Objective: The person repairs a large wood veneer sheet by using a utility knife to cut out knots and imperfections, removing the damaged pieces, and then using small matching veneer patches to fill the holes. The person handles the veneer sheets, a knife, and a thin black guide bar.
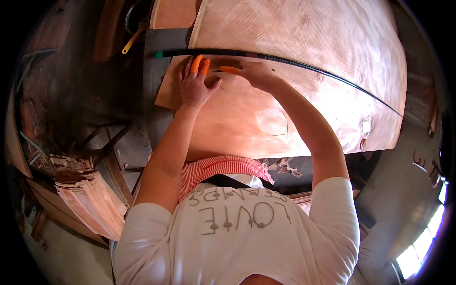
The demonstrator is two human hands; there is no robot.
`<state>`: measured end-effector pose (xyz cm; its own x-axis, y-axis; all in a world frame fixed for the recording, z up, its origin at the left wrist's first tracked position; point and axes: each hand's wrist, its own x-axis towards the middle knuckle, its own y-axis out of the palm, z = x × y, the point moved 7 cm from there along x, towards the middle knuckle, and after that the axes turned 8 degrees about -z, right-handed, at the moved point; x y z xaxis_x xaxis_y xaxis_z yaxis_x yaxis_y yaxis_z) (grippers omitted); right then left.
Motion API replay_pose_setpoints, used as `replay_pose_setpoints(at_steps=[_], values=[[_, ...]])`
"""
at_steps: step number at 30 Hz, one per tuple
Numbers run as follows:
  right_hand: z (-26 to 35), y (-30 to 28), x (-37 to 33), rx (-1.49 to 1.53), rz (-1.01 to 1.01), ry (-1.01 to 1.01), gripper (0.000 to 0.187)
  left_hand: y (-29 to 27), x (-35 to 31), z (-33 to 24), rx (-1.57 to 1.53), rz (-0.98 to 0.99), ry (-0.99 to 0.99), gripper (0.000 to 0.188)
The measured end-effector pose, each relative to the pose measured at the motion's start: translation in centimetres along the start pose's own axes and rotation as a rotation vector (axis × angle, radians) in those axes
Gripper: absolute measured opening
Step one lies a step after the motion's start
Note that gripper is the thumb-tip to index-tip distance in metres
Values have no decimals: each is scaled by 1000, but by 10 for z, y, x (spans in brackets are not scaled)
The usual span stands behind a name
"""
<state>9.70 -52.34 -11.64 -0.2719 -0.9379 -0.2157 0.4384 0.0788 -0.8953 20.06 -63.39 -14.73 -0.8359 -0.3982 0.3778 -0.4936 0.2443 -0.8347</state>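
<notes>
While the big sheet of thin wood (304, 90) lies spread across the bench (164, 42), both hands work at its near-left corner, right under a long black rod (285, 61) that crosses the sheet from side to side. The rod has a small green cap (159, 54) at its left end, just off the sheet's edge.

The left hand (195, 84) lies flat and unclenched on the sheet, fingers stretched toward the rod, two of them wearing orange fingertip covers (199, 65) that touch or nearly touch it. The right hand (254, 73) sits just beside it, also below the rod, with an orange-covered finger (229, 70) pointing left; it seems to pinch a thin dark stick whose tip rests on the sheet, though I cannot tell the grip for sure.

Left of the sheet, a stack of torn wood strips (92, 199) is heaped low by the bench. Above the rod's green cap, a yellow handle (133, 40) pokes out beside a dark round rim. No labels or packages show on the sheet itself.
</notes>
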Motion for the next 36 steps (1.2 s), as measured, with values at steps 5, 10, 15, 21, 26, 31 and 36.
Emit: replay_pose_setpoints(at_steps=[5, 10, 15, 21, 26, 31, 36], values=[[6, -11, -9, 309, 102, 434, 40, -2, -1, 2, -11, -16, -6, 61], [-37, 54, -83, 17, 1, 400, 23, -1, -3, -2, -36, -63, 31, 59], [-48, 62, -90, 51, -42, 513, 20, 19, -19, -46, -83, 83, 300, 43], [-32, 59, -154, 191, -243, 677, 30, 23, -26, -56, -168, 118, 323, 41], [4, 130, -227, 37, -85, 846, 30, 21, -24, -63, -135, 119, 337, 41], [14, 137, -234, 65, -148, 932, 27, 22, -26, -68, -96, 139, 368, 43], [-4, 81, -247, 229, -571, 990, 37, 22, -26, -65, -88, 124, 387, 44]])
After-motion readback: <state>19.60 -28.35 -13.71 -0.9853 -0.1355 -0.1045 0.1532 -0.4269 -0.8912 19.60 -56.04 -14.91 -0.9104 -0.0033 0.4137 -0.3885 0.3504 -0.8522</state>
